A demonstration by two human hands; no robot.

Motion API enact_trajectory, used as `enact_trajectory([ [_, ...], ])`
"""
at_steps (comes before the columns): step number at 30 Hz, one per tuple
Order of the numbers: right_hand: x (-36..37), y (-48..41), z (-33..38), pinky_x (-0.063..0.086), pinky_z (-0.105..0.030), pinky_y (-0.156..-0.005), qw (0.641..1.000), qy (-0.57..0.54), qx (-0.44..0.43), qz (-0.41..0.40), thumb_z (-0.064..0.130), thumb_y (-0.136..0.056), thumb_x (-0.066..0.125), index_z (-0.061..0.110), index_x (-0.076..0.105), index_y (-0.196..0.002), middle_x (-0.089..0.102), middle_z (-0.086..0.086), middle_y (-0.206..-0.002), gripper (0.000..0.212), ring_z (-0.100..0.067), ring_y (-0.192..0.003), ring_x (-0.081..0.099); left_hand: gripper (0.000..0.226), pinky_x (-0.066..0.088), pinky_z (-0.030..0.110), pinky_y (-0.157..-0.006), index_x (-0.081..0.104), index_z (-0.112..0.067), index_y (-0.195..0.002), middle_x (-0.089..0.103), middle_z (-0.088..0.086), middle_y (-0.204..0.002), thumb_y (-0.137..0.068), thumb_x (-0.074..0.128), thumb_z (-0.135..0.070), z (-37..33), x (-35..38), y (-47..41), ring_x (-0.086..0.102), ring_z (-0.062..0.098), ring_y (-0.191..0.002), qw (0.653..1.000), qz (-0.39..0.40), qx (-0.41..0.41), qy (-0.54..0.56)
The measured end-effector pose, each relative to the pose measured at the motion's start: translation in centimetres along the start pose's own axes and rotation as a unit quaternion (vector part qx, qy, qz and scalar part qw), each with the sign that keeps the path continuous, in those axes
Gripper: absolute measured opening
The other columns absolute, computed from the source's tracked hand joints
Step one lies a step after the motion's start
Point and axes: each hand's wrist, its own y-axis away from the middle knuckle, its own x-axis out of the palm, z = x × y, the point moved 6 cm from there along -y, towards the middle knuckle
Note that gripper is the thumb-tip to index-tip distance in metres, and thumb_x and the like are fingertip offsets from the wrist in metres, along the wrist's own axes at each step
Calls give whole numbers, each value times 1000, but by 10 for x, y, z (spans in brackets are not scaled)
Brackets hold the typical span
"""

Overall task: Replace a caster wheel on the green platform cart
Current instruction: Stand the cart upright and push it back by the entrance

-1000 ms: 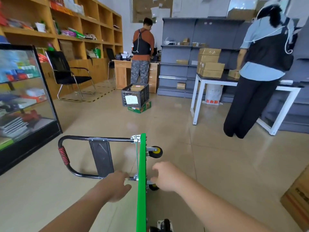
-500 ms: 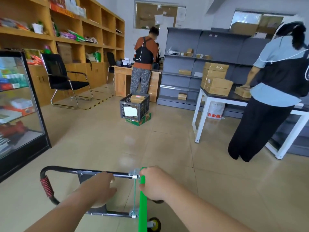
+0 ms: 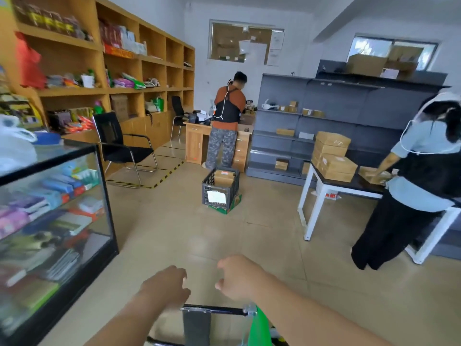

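Observation:
The green platform cart (image 3: 259, 328) stands on its edge at the bottom of the view, only its top corner showing. Its folded black handle bar (image 3: 214, 310) lies to the left of the green edge. No caster wheel can be made out in this blurred corner. My left hand (image 3: 166, 287) hovers above the handle, fingers loosely curled, holding nothing. Just above the green edge is my right hand (image 3: 238, 278), also loosely curled and apart from the cart.
A glass display case (image 3: 57, 221) stands close on the left. A black crate (image 3: 219, 188) sits on the floor ahead. A white-legged table (image 3: 321, 196) with boxes is at the right, where a person (image 3: 411, 191) stands. Another person (image 3: 227, 121) stands at a far desk.
Both hands have let go of the cart and risen off it. The view has tilted upward, so the cart has dropped to the bottom edge.

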Motion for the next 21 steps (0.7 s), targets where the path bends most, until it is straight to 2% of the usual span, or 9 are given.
enact_trajectory([
  [4, -56, -13, 60, 46, -38, -105, 1000, 5, 1, -19, 35, -98, 57, 12, 51, -141, 52, -13, -143, 49, -33, -129, 52, 48, 43, 34, -111, 49, -29, -147, 48, -3, -149, -103, 50, -47, 38, -77, 14, 51, 22, -137, 999, -31, 3, -16],
  [9, -99, -19, 87, 49, -39, -101, 998, 31, 15, -45, 36, -97, 58, 12, 53, -137, 52, -12, -141, 47, -33, -126, 54, 48, 43, 34, -111, 48, -26, -148, 46, -1, -151, -104, 50, -45, 58, -132, 28, 52, 22, -136, 999, -41, 15, -30],
  [15, -140, -25, 107, 49, -43, -102, 997, 49, 11, -63, 33, -97, 58, 8, 55, -136, 53, -14, -141, 47, -34, -126, 54, 48, 43, 34, -110, 47, -23, -149, 48, 1, -150, -106, 49, -43, 70, -175, 41, 50, 24, -137, 997, -64, 16, -28],
  [21, -140, -49, 149, 47, -45, -105, 996, 60, -28, -62, 35, -97, 58, 8, 53, -139, 54, -16, -141, 50, -35, -129, 51, 46, 46, 38, -110, 48, -24, -148, 49, 0, -149, -106, 49, -42, 94, -198, 49, 52, 23, -135, 996, -81, 0, -30],
])
